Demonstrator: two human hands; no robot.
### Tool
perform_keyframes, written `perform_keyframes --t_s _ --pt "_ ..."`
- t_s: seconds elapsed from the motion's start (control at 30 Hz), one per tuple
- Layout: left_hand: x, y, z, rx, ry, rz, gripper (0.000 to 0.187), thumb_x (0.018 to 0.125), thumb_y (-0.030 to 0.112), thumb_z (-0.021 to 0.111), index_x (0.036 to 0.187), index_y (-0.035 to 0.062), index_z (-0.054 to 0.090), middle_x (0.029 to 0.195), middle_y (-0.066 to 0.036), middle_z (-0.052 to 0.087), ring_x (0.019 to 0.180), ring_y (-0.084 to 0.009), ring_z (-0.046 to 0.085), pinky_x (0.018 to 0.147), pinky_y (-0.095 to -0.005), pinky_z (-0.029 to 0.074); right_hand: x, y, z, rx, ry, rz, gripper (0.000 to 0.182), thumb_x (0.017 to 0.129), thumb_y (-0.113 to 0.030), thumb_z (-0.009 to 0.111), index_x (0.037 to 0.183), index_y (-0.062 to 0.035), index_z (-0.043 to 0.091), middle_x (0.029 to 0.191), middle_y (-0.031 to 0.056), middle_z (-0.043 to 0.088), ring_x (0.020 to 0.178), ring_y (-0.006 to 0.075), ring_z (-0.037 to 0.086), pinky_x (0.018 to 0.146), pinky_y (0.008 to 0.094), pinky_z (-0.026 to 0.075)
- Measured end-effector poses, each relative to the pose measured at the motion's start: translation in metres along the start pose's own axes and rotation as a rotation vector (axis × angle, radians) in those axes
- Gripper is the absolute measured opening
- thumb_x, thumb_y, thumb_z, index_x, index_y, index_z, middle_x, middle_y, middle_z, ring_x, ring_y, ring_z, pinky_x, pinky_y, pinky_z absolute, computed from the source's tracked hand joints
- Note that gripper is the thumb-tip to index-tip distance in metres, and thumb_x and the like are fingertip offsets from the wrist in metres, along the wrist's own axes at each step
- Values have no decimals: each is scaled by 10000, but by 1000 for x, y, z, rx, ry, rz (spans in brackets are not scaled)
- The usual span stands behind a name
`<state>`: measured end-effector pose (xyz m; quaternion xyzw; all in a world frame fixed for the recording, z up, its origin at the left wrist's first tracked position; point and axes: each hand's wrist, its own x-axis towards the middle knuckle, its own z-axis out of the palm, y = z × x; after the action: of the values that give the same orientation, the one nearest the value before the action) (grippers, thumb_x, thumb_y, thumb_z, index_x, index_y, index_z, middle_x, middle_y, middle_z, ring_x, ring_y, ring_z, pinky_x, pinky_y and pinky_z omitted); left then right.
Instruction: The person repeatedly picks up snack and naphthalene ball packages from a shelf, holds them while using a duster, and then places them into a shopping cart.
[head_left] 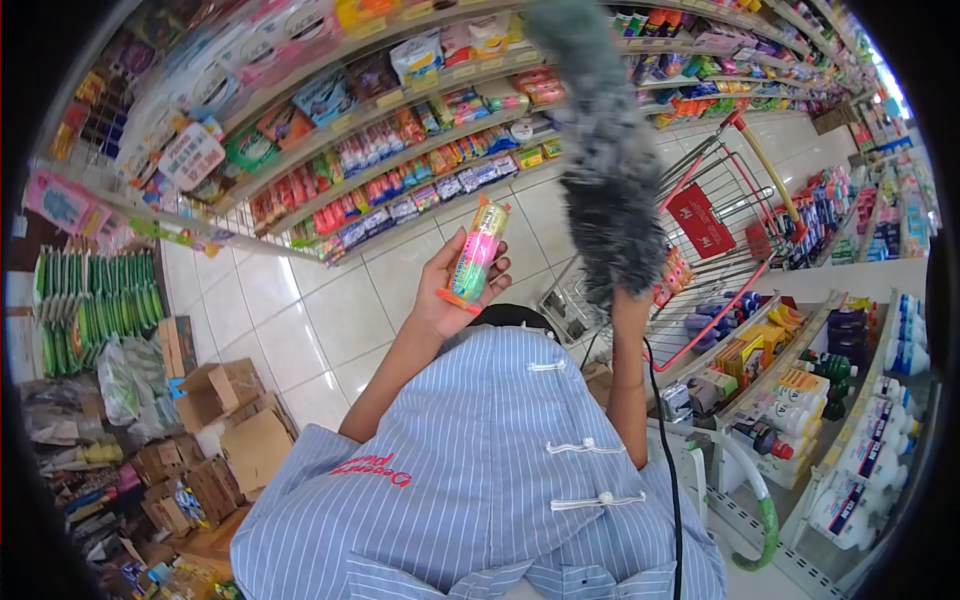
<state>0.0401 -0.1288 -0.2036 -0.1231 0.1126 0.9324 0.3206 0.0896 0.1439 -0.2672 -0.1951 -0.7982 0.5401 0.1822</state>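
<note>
My left hand [441, 285] is wrapped round a cylindrical plastic-wrapped pack [479, 252] with yellow, pink and green bands and orange ends. It is held tilted in front of my chest, over the tiled floor. My right hand [629, 306] grips the lower end of a fluffy grey and black duster [610, 170]. The duster points up and away, its top blurred against the shelves. Its handle is mostly hidden by my fingers and the fluff.
Long shelves [440, 135] of colourful packets curve across the far side. A red-trimmed shopping cart [703, 220] stands right of the duster. Cardboard boxes [250, 445] lie at the left. Shelves of bottles [800, 400] line the right. A black cable [668, 460] hangs over my right side.
</note>
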Motion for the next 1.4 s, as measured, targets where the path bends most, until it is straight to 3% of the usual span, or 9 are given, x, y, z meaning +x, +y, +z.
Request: perform_keyframes --t_s 0.2,0.4,0.57,0.83,0.87,0.97,1.1,1.27,1.4 --pt "54 -18 31 1066 231 274 695 875 128 488 1395 189 31 1018 -107 489 803 -163 524 651 -280 454 45 17 -87 142 394 5 426 819 -199 630 1121 71 498 1145 133 536 999 216 502 901 308 361" --pt "113 -37 36 1383 137 519 688 858 69 498 1385 109 59 1068 -94 424 678 -102 487 568 -235 434 63 27 -129 320 731 90 426 828 -165 625 1147 80 487 1128 118 550 959 186 519 874 296 382" --pt "165 -43 26 1472 228 384 611 823 146 593 1280 28 204 1030 -122 482 698 -107 501 572 -238 434 64 56 -139 312 767 110 404 815 -146 632 1123 82 505 1124 120 555 984 190 511 877 299 385" --pt "292 11 -18 1845 210 128 479 763 202 682 1089 7 390 894 -109 541 725 -148 529 652 -275 443 5 182 -167 -181 959 596 384 763 -116 614 1051 123 526 1114 238 547 998 294 527 891 348 372" --pt "327 28 -60 1944 134 277 429 732 182 698 1038 3 456 905 -102 548 777 -166 540 694 -291 446 1 196 -165 -237 994 606 401 756 -115 613 1061 127 517 1112 256 541 992 309 529 893 351 368" --pt "397 55 -64 2111 17 289 409 701 166 701 1012 0 494 921 -122 557 830 -216 554 743 -321 443 -11 212 -149 -518 1141 490 449 749 -111 611 1105 129 482 1152 257 512 1052 347 491 922 387 337" --pt "516 108 -126 2226 83 387 406 665 157 688 993 0 508 908 -181 578 859 -321 567 767 -382 441 8 187 -94 -564 1152 957 502 742 -124 633 1132 136 455 1196 285 456 1102 376 443 970 390 298" --pt "620 138 -128 2267 180 449 391 661 146 678 986 0 516 908 -215 596 864 -360 583 771 -415 446 17 242 -10 -644 1252 661 467 727 -114 624 1081 154 480 1170 304 468 1060 417 464 920 419 345" --pt "675 149 -134 2421 127 490 414 686 184 679 1026 1 531 965 -218 598 898 -366 582 802 -423 440 33 246 6 -599 1349 952 409 693 -69 569 1013 174 493 1062 312 516 977 427 507 853 420 398"
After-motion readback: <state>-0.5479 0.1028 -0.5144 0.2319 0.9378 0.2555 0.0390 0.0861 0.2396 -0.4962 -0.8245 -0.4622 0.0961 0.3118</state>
